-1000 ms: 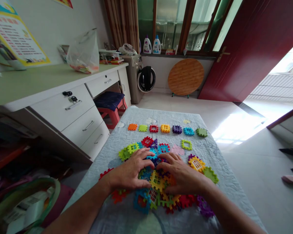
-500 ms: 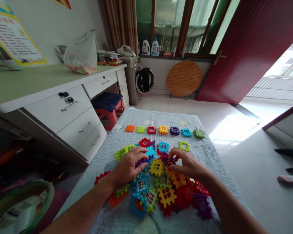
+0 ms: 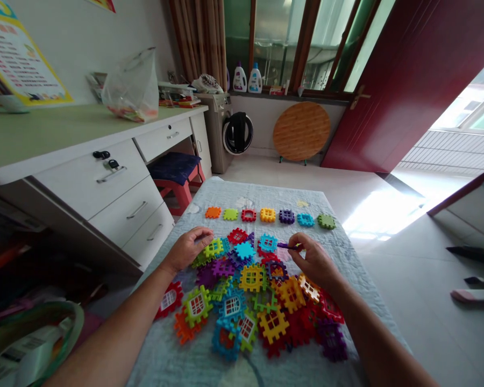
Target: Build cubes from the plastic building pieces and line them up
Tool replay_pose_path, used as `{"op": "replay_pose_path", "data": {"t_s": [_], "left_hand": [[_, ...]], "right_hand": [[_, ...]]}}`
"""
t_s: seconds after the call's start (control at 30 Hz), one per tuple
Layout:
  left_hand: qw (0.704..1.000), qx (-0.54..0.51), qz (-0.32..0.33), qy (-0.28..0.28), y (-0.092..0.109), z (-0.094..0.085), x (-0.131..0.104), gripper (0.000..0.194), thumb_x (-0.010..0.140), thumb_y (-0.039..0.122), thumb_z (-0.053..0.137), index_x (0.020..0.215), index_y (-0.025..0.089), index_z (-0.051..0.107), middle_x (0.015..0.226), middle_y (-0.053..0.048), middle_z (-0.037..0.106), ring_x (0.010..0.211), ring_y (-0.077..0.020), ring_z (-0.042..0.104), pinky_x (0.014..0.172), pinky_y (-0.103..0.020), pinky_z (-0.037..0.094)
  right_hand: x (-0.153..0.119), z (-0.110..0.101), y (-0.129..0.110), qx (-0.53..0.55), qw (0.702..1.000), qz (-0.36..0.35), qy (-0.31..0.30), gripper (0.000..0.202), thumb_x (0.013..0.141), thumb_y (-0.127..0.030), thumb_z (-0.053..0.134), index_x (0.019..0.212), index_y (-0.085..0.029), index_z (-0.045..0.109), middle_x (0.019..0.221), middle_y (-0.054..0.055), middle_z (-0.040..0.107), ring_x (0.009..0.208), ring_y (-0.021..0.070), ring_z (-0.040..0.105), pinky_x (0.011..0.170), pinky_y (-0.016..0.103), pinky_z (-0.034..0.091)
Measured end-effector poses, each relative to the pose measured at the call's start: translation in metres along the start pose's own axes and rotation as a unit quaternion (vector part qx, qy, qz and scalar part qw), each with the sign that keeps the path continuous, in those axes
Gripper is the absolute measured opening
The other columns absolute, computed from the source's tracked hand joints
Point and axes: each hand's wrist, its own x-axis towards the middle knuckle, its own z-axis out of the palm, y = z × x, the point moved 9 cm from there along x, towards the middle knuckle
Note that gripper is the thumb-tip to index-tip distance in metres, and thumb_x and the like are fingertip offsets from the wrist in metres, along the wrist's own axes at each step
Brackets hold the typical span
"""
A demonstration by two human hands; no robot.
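Note:
In my right hand (image 3: pixel 310 258) is a thin purple interlocking block (image 3: pixel 284 245), pinched edge-on beside the blue window-frame block (image 3: pixel 268 243). My left hand (image 3: pixel 189 247) has curled fingers at the left edge of the pile, close to a light green block (image 3: pixel 213 247); what those fingers hold, if anything, is hidden. Below and between the hands lies a loose pile of notched plastic blocks, among them a yellow one (image 3: pixel 251 278), a cyan one (image 3: pixel 244 250), a purple one (image 3: pixel 222 266) and a red one (image 3: pixel 237 236).
Beyond the pile, a row of blocks runs across the cloth-covered table (image 3: pixel 242 193), from an orange block (image 3: pixel 213 213) to a dark green one (image 3: pixel 326 221). A white desk (image 3: pixel 116 188) and a stool (image 3: pixel 175 169) stand to the left. A tub (image 3: pixel 78 322) sits at lower left.
My left hand has drawn left, off the middle of the pile, uncovering purple and green blocks. My right hand has risen slightly to the right with the purple block, covering the light green frame block.

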Motion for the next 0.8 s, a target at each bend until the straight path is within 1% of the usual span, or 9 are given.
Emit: {"op": "replay_pose_path", "data": {"t_s": [0.07, 0.17, 0.27, 0.33, 0.4, 0.5, 0.6, 0.73, 0.8], "left_hand": [[1.0, -0.011, -0.004, -0.009, -0.003, 0.003, 0.001, 0.037, 0.083, 0.05, 0.051, 0.098, 0.018, 0.063, 0.098, -0.005, 0.069, 0.094, -0.0212, 0.062, 0.089, -0.033, 0.048], [0.999, 0.017, 0.031, -0.011, 0.005, 0.004, 0.0, 0.031, 0.081, 0.046, 0.055, 0.094, 0.02, 0.064, 0.1, -0.004, 0.067, 0.097, -0.0206, 0.061, 0.092, -0.033, 0.046], [0.997, 0.053, 0.06, -0.017, 0.012, 0.006, -0.001, 0.026, 0.081, 0.042, 0.056, 0.093, 0.02, 0.064, 0.103, -0.005, 0.065, 0.101, -0.021, 0.059, 0.095, -0.033, 0.044], [0.996, 0.065, 0.064, -0.02, 0.013, 0.007, -0.002, 0.026, 0.081, 0.041, 0.055, 0.093, 0.02, 0.064, 0.103, -0.005, 0.064, 0.101, -0.0213, 0.059, 0.095, -0.034, 0.044], [0.995, 0.07, 0.065, -0.022, 0.013, 0.008, -0.002, 0.026, 0.081, 0.041, 0.054, 0.093, 0.02, 0.064, 0.103, -0.005, 0.064, 0.101, -0.0214, 0.059, 0.095, -0.034, 0.044], [0.995, 0.071, 0.066, -0.025, 0.012, 0.009, -0.002, 0.026, 0.081, 0.041, 0.054, 0.094, 0.02, 0.064, 0.104, -0.005, 0.064, 0.103, -0.0215, 0.058, 0.095, -0.033, 0.044], [0.995, 0.075, 0.066, -0.029, 0.012, 0.01, -0.003, 0.026, 0.082, 0.041, 0.054, 0.094, 0.02, 0.064, 0.105, -0.005, 0.063, 0.104, -0.0214, 0.058, 0.096, -0.033, 0.043], [0.994, 0.081, 0.067, -0.028, 0.012, 0.01, -0.002, 0.027, 0.082, 0.041, 0.053, 0.094, 0.02, 0.064, 0.106, -0.005, 0.063, 0.104, -0.0217, 0.057, 0.096, -0.033, 0.043], [0.994, 0.082, 0.067, -0.027, 0.011, 0.01, -0.002, 0.027, 0.082, 0.041, 0.053, 0.094, 0.02, 0.064, 0.105, -0.005, 0.063, 0.103, -0.0216, 0.058, 0.096, -0.033, 0.043]], "right_hand": [[-0.001, 0.008, -0.005, -0.031, 0.998, -0.033, -0.047, 0.018, 0.072, -0.006, 0.049, 0.083, -0.02, 0.054, 0.082, 0.001, 0.059, 0.078, 0.0159, 0.054, 0.074, 0.031, 0.042], [-0.004, 0.013, -0.013, -0.058, 0.993, -0.048, -0.093, 0.022, 0.068, -0.003, 0.05, 0.081, -0.02, 0.056, 0.082, 0.002, 0.06, 0.082, 0.0173, 0.054, 0.078, 0.033, 0.041], [-0.007, 0.013, -0.023, -0.054, 0.991, -0.044, -0.113, 0.017, 0.075, -0.016, 0.059, 0.091, -0.02, 0.058, 0.09, 0.003, 0.061, 0.087, 0.0189, 0.053, 0.082, 0.035, 0.041], [-0.011, 0.018, -0.029, -0.051, 0.988, -0.047, -0.136, 0.029, 0.074, -0.028, 0.066, 0.101, -0.021, 0.057, 0.098, 0.005, 0.061, 0.092, 0.0206, 0.052, 0.084, 0.036, 0.041], [-0.014, 0.023, -0.033, -0.058, 0.986, -0.054, -0.144, 0.037, 0.071, -0.031, 0.07, 0.104, -0.021, 0.056, 0.101, 0.005, 0.06, 0.095, 0.0216, 0.05, 0.084, 0.037, 0.041], [-0.014, 0.027, -0.034, -0.061, 0.987, -0.063, -0.134, 0.033, 0.069, -0.025, 0.069, 0.1, -0.021, 0.056, 0.097, 0.004, 0.059, 0.093, 0.0205, 0.05, 0.084, 0.036, 0.042], [-0.01, 0.022, -0.028, -0.042, 0.992, -0.049, -0.107, 0.036, 0.069, -0.024, 0.069, 0.103, -0.021, 0.056, 0.098, 0.004, 0.057, 0.09, 0.0187, 0.052, 0.081, 0.034, 0.044], [-0.001, 0.003, -0.002, -0.026, 0.999, -0.003, -0.028, 0.045, 0.072, -0.026, 0.065, 0.115, -0.021, 0.053, 0.105, 0.005, 0.057, 0.094, 0.0191, 0.055, 0.083, 0.034, 0.045], [0.001, 0.0, 0.013, -0.033, 0.999, 0.01, -0.008, 0.045, 0.072, -0.027, 0.065, 0.115, -0.021, 0.053, 0.107, 0.006, 0.058, 0.098, 0.0206, 0.056, 0.088, 0.036, 0.044]]}}
